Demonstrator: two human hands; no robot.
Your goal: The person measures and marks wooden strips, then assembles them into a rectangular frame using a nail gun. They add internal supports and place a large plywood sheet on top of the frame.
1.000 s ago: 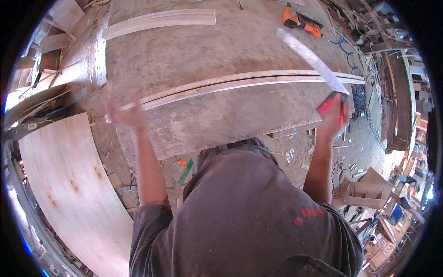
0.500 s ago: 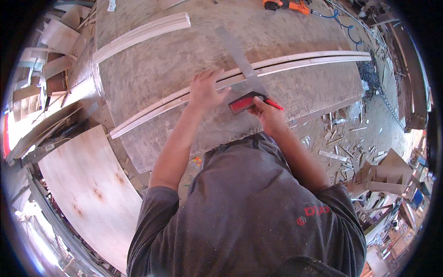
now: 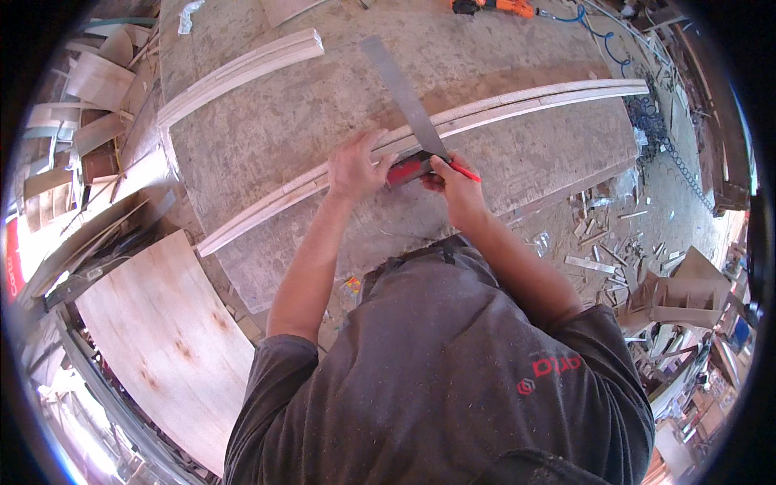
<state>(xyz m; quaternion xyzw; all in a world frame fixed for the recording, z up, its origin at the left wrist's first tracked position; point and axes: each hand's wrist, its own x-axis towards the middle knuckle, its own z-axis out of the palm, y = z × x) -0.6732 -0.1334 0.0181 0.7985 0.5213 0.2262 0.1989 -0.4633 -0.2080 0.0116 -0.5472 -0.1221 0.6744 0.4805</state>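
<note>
We grip the try square [image 3: 404, 95] and red pencil [image 3: 466, 171] in the right hand [image 3: 461, 192]. The square already spans the paired wooden strips [image 3: 550, 101] on the bench [image 3: 267, 137]; we discern no drawn line. The left hand [image 3: 354, 166] lies over the strips; we cannot tell whether it grips.
</note>
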